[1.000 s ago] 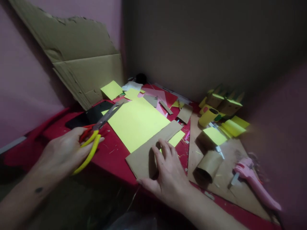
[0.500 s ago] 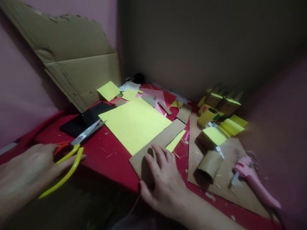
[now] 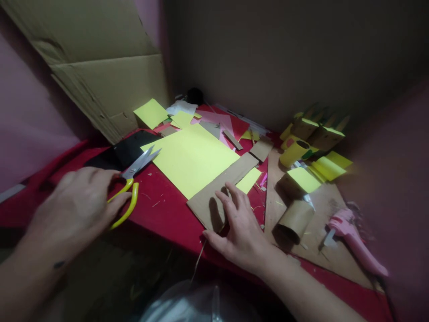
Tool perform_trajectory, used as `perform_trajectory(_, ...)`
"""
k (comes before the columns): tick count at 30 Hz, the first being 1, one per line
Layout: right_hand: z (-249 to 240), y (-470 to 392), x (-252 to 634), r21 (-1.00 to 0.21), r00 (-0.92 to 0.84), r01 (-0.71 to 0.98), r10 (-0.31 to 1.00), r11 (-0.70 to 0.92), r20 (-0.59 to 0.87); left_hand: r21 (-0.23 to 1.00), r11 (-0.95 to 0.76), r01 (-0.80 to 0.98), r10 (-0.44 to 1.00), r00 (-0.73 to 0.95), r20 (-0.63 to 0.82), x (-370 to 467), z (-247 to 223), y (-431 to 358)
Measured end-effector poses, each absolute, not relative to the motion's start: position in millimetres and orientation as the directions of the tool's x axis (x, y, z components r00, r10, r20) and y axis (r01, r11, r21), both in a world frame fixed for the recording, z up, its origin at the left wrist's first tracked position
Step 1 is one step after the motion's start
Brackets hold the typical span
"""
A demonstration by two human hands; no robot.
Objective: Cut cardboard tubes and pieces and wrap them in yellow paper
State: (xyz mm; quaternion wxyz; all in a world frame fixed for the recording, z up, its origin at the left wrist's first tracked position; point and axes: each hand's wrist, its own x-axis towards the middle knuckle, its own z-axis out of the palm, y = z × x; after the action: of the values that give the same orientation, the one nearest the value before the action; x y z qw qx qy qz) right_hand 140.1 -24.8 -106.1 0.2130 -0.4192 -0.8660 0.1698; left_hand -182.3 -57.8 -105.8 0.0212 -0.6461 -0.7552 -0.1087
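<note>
Yellow-handled scissors (image 3: pixel 132 171) are hanging above the desk (image 3: pixel 167 214), with the fingers of the left hand (image 3: pixel 72 203) clamping around their handles. The blades are standing slightly parted, and their tips are pointing over the left corner of a large yellow sheet (image 3: pixel 194 161); whether they are touching it, I cannot tell. A dipping wrist could be nicking or creasing that corner, and closing the blades there would probably be cutting it. A flat cardboard strip (image 3: pixel 216 187) is lying across the sheet's near right edge, and the right hand (image 3: pixel 243 232) is spreading over it, its fingers standing apart, the thumb sitting at the near edge. A shadow is falling beneath those fingers, so firm pressure is looking doubtful: a nudge could be skewing the strip, or dragging the sheet along with it. A smaller yellow piece (image 3: pixel 248 180) is showing past the strip's far side and could be slipping away too. On the left, a black flat object (image 3: pixel 127 150) is resting behind the blades, where a careless swing might be scratching it. Farther right, a cardboard tube (image 3: pixel 295 221) is lying on its side, and a stray forearm could be rolling it towards the pink glue gun (image 3: pixel 355 241).
</note>
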Motion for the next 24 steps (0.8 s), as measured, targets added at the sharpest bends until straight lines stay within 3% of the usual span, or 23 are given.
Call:
perform_trajectory(1,-105.1,-24.6,142.0,-0.481,-0.559,0.663,0.806,0.574,0.193,0.067,0.047,0.997,0.982,-0.059,0.179,-171.1,-101.3,-56.7)
perform_trajectory(4,-103.9,-24.9,146.4,-0.493,-0.561,0.676,0.816,0.548,0.138,0.048,-0.148,0.988,0.966,0.134,0.223,-139.5,-95.8,-55.3)
perform_trajectory(9,-105.3,-26.3,149.6,-0.531,-0.563,0.643,0.811,0.552,0.160,0.374,-0.482,0.792,0.875,0.415,0.249,-95.2,-99.6,-49.9)
perform_trajectory(16,-97.0,-21.6,162.7,-0.638,-0.584,0.532,0.787,0.556,0.199,0.349,-0.651,0.674,0.758,0.604,0.246,-75.8,-116.4,-20.5)
perform_trajectory(24,-100.3,-14.4,167.6,-0.637,-0.509,0.532,0.812,0.558,0.287,0.452,-0.674,0.585,0.734,0.600,0.319,-83.5,-119.9,-14.3)
